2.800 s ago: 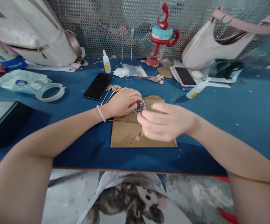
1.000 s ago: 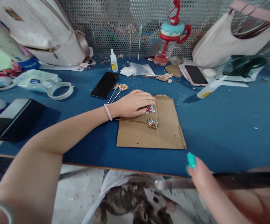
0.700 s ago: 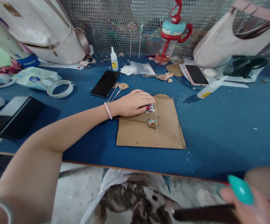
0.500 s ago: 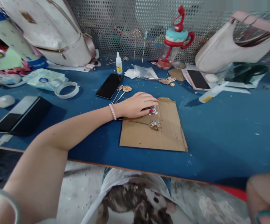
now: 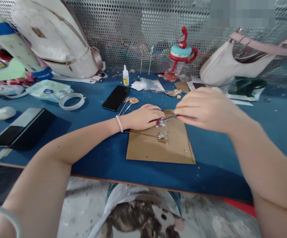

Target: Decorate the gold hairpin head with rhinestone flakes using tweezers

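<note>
Over the upper left of a brown cardboard piece (image 5: 158, 150), my left hand (image 5: 143, 117) has its fingers closed on a shiny jeweled ornament (image 5: 160, 122) with a red spot beside it. My right hand (image 5: 203, 107) comes in from the right, pinching a thin dark tool (image 5: 170, 117) like tweezers, whose tip reaches the ornament. Below them on the cardboard lies a hairpin with a jeweled head (image 5: 162, 137), its stem pointing left. Two gold hairpins (image 5: 133, 100) rest on the blue table behind my left wrist.
A black phone (image 5: 116, 98), a glue bottle (image 5: 125, 75) and a tape roll (image 5: 71, 101) lie behind and left. More gold pins (image 5: 173, 93) and a red-blue cup (image 5: 179, 56) stand farther back. Bags (image 5: 66, 49) line the mesh wall. A folding device (image 5: 23, 127) is at left.
My right hand has come in over the cardboard from the lower right, now with the thin tool. The white glue bottle at the right is no longer visible. My left hand stays at the ornament.
</note>
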Motion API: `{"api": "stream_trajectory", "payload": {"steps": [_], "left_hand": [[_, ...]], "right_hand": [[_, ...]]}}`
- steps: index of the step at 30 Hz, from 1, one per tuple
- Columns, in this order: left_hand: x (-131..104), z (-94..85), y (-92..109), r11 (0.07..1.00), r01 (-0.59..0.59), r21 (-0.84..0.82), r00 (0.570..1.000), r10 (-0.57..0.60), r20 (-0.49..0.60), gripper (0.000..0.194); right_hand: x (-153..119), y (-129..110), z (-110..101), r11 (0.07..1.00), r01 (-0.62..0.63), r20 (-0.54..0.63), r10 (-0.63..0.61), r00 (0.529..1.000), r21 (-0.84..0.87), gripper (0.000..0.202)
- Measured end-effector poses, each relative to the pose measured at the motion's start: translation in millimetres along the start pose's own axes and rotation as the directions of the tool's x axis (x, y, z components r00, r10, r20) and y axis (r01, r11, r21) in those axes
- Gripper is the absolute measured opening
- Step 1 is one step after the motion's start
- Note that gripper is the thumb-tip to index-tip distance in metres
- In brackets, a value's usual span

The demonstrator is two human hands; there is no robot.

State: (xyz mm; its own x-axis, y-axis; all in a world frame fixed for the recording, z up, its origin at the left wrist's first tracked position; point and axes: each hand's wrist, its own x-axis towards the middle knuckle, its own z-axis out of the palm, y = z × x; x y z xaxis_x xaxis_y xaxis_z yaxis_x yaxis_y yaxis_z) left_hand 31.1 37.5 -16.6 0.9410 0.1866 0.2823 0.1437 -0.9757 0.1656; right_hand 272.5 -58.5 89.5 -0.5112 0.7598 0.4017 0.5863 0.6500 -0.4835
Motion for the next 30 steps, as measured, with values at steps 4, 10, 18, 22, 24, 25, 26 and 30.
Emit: {"api": "stream_trajectory", "payload": {"steps": [4, 10, 18, 22, 24, 25, 26, 30], "left_hand": [[-0.3, -0.7, 0.5, 0.999, -0.044, 0.0, 0.998, 0.044, 0.033, 0.041], [-2.1, -3.7, 4.0, 0.999, -0.049, 0.014, 0.999, 0.05, -0.003, 0.04], [-3.4, -6.0, 6.1, 0.982, -0.187, 0.0, 0.982, 0.187, 0.018, 0.035], [-3.8, -7.2, 5.7, 0.98, -0.2, 0.003, 0.98, 0.2, 0.017, 0.036], [-3.9, -7.6, 5.5, 0.977, -0.213, 0.001, 0.977, 0.213, 0.022, 0.037], [-4.0, -7.6, 5.4, 0.975, -0.221, -0.001, 0.975, 0.221, 0.026, 0.038], [-4.1, -7.5, 5.2, 0.973, -0.23, -0.004, 0.973, 0.231, 0.03, 0.038], [-4.6, -7.0, 4.8, 0.968, -0.249, -0.008, 0.967, 0.249, 0.046, 0.034]], "right_hand": [[14.6, 47.9, 24.0, 0.999, -0.011, 0.02, 0.011, 1.0, -0.032, 0.016], [-3.2, 101.4, 66.0, 0.973, -0.161, -0.065, 0.174, 0.983, 0.166, 0.033], [-8.9, 129.0, 99.1, 0.825, -0.277, -0.151, 0.394, 0.906, 0.492, 0.033], [-9.0, 127.5, 98.0, 0.78, -0.295, -0.118, 0.423, 0.898, 0.553, 0.033], [-8.8, 125.9, 97.8, 0.766, -0.303, -0.103, 0.431, 0.897, 0.568, 0.033], [-8.7, 125.0, 97.9, 0.76, -0.306, -0.097, 0.433, 0.896, 0.573, 0.033], [-8.6, 124.1, 98.0, 0.757, -0.308, -0.092, 0.435, 0.896, 0.577, 0.033], [-7.6, 121.5, 98.4, 0.752, -0.314, -0.079, 0.435, 0.897, 0.58, 0.033]]}}
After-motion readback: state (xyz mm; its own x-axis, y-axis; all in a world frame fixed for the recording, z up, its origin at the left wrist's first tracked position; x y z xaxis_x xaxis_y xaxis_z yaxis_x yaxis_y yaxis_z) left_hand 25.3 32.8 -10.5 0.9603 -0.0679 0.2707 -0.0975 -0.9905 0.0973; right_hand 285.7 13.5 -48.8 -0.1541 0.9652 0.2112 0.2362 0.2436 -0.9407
